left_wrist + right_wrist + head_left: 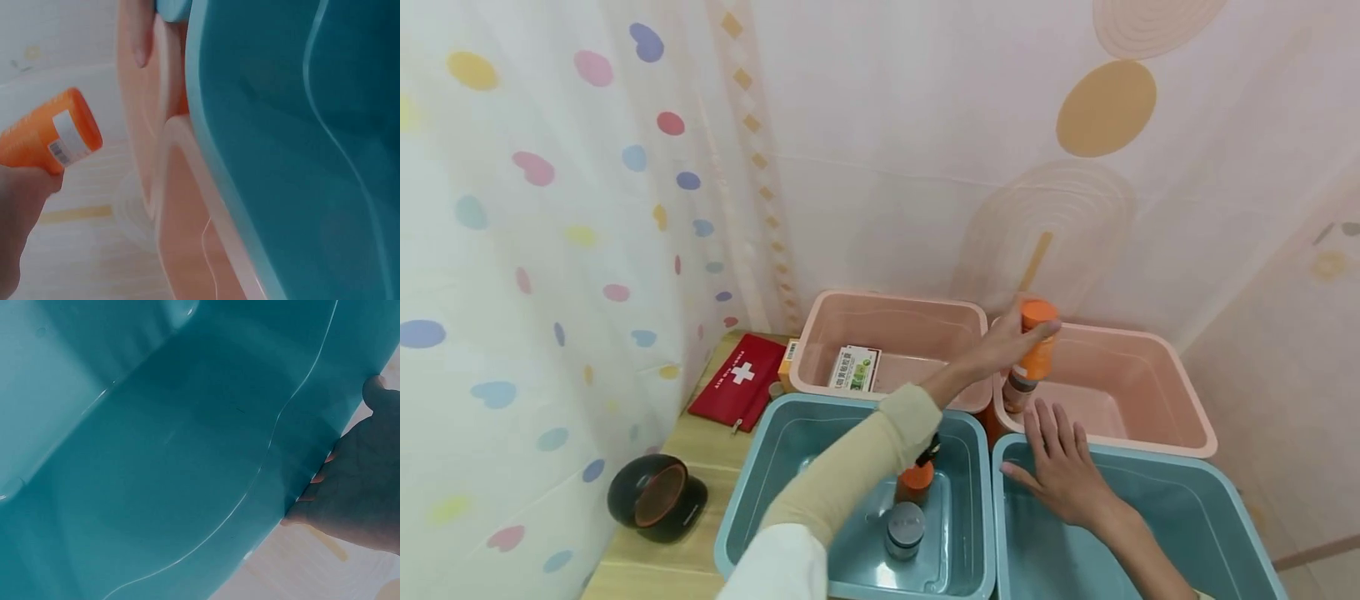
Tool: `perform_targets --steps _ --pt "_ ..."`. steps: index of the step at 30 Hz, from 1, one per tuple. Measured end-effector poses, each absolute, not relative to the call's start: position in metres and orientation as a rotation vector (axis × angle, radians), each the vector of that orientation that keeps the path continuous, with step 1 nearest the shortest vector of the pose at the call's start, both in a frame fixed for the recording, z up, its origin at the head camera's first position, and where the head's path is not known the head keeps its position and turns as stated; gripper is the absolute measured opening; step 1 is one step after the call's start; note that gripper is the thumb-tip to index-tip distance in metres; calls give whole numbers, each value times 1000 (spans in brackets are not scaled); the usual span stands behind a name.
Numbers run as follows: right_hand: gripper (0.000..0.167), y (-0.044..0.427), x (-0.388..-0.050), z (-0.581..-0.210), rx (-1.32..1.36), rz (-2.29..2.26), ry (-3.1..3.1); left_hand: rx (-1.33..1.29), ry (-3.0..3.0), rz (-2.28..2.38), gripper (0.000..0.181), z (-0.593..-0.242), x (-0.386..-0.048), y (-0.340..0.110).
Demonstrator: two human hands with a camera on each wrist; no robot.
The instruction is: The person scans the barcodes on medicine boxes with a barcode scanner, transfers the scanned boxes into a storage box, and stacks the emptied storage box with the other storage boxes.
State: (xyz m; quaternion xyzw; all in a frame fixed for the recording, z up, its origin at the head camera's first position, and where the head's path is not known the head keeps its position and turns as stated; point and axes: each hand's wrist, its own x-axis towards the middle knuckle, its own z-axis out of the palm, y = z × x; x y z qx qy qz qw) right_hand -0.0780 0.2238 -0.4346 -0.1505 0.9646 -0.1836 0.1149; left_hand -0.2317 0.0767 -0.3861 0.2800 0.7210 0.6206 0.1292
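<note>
My left hand (996, 348) grips an orange bottle (1036, 364) with an orange cap, holding it over the left end of the right pink bin (1197, 408). The left wrist view shows this bottle tilted, a white barcode label on its side. Just below it, a brown bottle (1018, 390) stands in that bin, partly hidden. My right hand (1067, 475) lies with fingers extended over the back rim of the right blue bin (1172, 504), holding nothing. In the right wrist view, its fingertips reach past that rim.
The left pink bin (917, 323) holds a white-and-green box (854, 368). Inside the left blue bin (966, 517) stand a grey-lidded jar (906, 527) and an orange-capped bottle (916, 478). A red first aid pouch (741, 379) and dark bowls (655, 497) rest on the wooden table (647, 571).
</note>
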Motion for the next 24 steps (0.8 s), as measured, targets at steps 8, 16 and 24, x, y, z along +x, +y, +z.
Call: perform_targets --steps 8,16,24 --pt "99 223 -74 -432 -402 -527 2812 803 1925 1648 62 -408 -239 126" --pt "99 222 -70 -433 -426 -532 2844 846 2096 1511 48 -424 -234 144" --pt "97 223 -69 -431 -402 -465 2821 1028 2440 956 56 -422 -232 153"
